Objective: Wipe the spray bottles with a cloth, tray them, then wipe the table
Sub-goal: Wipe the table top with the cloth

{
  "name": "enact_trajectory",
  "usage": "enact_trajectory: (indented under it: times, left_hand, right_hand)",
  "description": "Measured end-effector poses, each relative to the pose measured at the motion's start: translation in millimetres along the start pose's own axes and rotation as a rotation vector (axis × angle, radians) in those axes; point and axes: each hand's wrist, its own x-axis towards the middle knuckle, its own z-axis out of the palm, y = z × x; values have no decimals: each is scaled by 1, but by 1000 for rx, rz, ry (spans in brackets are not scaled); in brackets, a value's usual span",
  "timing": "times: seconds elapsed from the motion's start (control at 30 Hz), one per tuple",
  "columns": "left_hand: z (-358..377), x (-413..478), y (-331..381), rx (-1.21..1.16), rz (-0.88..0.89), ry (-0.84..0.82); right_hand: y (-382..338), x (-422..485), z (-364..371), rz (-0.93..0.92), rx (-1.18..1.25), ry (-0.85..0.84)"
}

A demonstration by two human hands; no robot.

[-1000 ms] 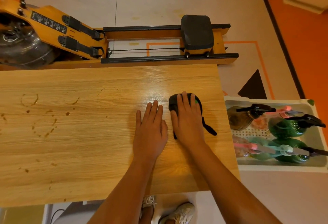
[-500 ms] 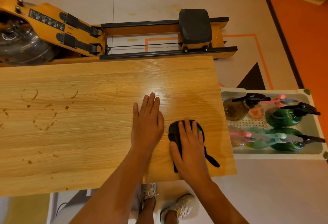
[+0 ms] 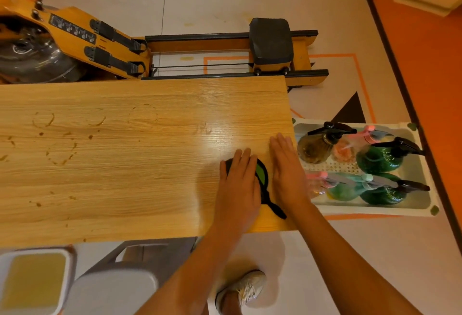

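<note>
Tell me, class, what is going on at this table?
A person is wiping the wooden table with a dark cloth. The left hand presses flat on the cloth near the table's right end, and the right hand lies flat on the wood beside it. The spray bottles sit in the white tray past that end. Ring stains further left are not yet wiped.

Left hand (image 3: 238, 187) pressed flat on dark cloth (image 3: 261, 174) on counter (image 3: 125, 164); right hand (image 3: 287, 172) flat on counter just beside. Spray bottles (image 3: 377, 161) lying in white tray (image 3: 375, 211).
</note>
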Motion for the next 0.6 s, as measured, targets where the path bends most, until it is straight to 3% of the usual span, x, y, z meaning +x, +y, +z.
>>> enact_trajectory:
  times: [0.2, 0.4, 0.6]
  left_hand:
    - [18, -9, -13, 196, -29, -135]
    - [8, -4, -43, 210, -29, -128]
    - [-1, 77, -59, 220, -98, -75]
  right_hand:
    - [7, 14, 0, -47, -84, -12]
    - [0, 5, 10, -76, -289, -29]
    - [-1, 10, 10, -56, -415, -85]
